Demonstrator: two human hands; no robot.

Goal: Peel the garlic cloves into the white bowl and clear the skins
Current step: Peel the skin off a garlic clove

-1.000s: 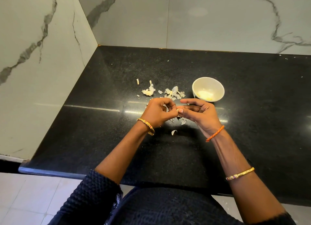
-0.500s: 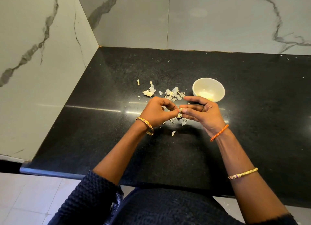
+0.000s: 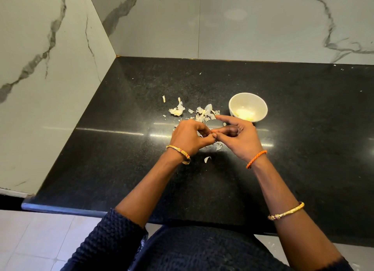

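Note:
My left hand (image 3: 189, 137) and my right hand (image 3: 239, 136) meet fingertip to fingertip above the black counter, pinching a small garlic clove (image 3: 214, 134) between them; the fingers hide most of it. Just beyond and right of my right hand stands the white bowl (image 3: 234, 105), with pale peeled garlic (image 3: 244, 114) at its bottom. Loose garlic skins (image 3: 204, 111) lie scattered behind my hands, a bigger clump (image 3: 177, 110) sits to their left, and more scraps (image 3: 219, 145) lie under my hands.
The black counter (image 3: 121, 159) meets marble walls on the left (image 3: 40, 88) and at the back. A single skin scrap (image 3: 207, 159) lies close to my wrists. The counter's front edge (image 3: 60, 209) runs near my body.
Both hands stay together on the clove with small finger movements. My right index finger has lifted and points left, toward the skins.

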